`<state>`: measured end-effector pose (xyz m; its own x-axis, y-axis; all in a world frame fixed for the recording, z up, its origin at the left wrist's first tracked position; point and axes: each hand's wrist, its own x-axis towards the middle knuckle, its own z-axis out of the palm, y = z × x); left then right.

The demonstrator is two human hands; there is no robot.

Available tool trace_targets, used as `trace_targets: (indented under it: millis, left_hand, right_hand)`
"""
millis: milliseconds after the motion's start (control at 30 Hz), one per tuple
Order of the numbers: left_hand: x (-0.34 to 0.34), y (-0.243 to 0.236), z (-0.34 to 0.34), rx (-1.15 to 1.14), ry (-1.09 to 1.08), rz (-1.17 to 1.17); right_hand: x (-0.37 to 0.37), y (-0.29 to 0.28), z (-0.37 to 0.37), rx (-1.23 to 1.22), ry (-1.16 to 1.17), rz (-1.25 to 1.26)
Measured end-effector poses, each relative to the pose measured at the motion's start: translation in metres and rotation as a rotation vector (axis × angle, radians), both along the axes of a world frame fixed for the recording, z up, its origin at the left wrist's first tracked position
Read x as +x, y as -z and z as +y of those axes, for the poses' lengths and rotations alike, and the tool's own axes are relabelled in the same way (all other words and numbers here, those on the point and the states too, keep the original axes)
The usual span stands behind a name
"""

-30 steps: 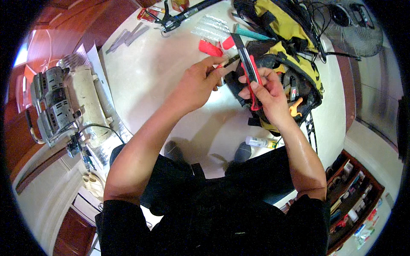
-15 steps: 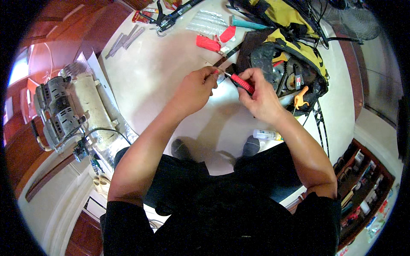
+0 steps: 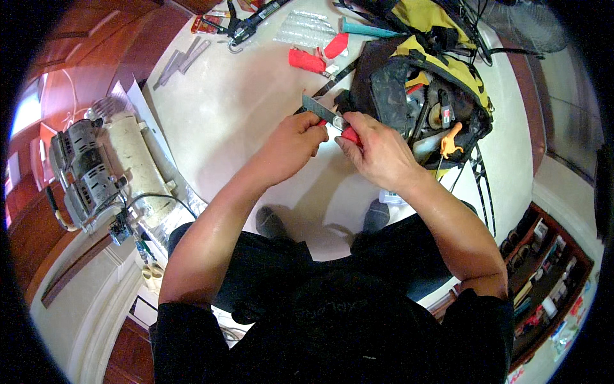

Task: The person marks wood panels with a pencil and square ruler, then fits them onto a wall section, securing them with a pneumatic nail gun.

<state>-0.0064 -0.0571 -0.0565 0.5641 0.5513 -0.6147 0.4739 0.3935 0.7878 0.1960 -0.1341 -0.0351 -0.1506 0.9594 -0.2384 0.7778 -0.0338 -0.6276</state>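
Observation:
My right hand point(image 3: 384, 150) is closed around the red handle of a bladed tool point(image 3: 320, 109). Its flat grey blade points up and to the left, passing just above the fingers of my left hand point(image 3: 295, 144). Those fingers are pinched together, with a bit of red showing at their tips; what they hold is mostly hidden. I cannot tell whether the blade touches the left fingers. Both hands are in front of me above the pale floor, left of the yellow and black tool bag point(image 3: 384, 80).
Beyond my hands lie red pieces point(image 3: 307, 61), a clear ribbed sheet point(image 3: 306, 29) and a teal tool point(image 3: 368, 29). Grey strips point(image 3: 182, 62) are at far left. A grey machine with a cylindrical tank point(image 3: 137, 160) stands left. An orange clamp point(image 3: 451, 141) is at the bag's opening.
My right hand has turned the red-handled tool, so its blade now shows broad side on and reaches over my left fingers. My left hand has shifted slightly down and stays pinched.

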Motion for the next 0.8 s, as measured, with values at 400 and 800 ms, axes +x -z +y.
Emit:
trace_targets:
  millis: [400,800]
  left_hand:
    - [-0.005,0.003,-0.004,-0.036,-0.029,0.000]
    - [-0.001,-0.021,-0.004,0.190,-0.028,0.077]
  right_hand:
    - [0.001,0.004,0.004,-0.017,-0.040,0.136]
    - [-0.006,-0.001,0.006,0.033,-0.016,0.046]
